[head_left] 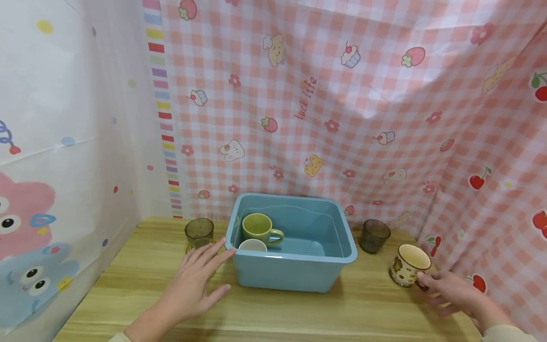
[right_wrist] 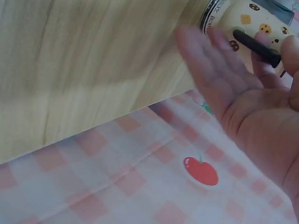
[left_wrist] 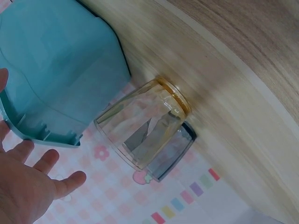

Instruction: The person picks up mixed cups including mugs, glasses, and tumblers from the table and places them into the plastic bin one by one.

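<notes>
My right hand is at the handle of a cream mug with brown spots, pinching it between thumb and index finger. In the right wrist view, the mug's dark handle lies between those digits, while the other fingers stretch out loosely. The mug stands upright on the table. On the other side, my left hand has spread fingers, their tips at the near left rim of a blue plastic bin. Inside the bin are a green mug and a white cup, whose lower part is hidden.
A dark glass stands right of the bin. Left of it are another dark glass and an amber-tinted glass, mostly behind my left hand in the head view. Patterned cloth hangs behind the wooden table.
</notes>
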Demonstrator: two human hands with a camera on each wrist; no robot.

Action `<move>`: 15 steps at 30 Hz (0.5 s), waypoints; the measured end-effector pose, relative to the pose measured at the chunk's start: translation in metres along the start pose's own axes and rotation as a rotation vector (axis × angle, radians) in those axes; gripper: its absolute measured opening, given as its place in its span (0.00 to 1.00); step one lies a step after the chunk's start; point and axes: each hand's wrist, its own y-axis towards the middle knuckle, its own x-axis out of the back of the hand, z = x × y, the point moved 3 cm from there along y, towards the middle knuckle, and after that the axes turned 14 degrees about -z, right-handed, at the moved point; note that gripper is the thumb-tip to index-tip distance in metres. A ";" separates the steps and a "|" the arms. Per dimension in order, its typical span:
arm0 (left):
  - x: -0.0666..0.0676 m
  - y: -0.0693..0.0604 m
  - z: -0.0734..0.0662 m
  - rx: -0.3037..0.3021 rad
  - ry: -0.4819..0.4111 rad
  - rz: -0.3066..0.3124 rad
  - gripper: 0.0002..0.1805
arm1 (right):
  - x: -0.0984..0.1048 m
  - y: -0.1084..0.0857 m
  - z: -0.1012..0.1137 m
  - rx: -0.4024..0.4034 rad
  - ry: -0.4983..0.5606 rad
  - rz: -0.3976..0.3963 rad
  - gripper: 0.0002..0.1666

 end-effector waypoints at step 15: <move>0.000 0.000 -0.001 -0.003 -0.005 -0.013 0.46 | -0.001 -0.003 -0.004 0.023 0.068 -0.021 0.45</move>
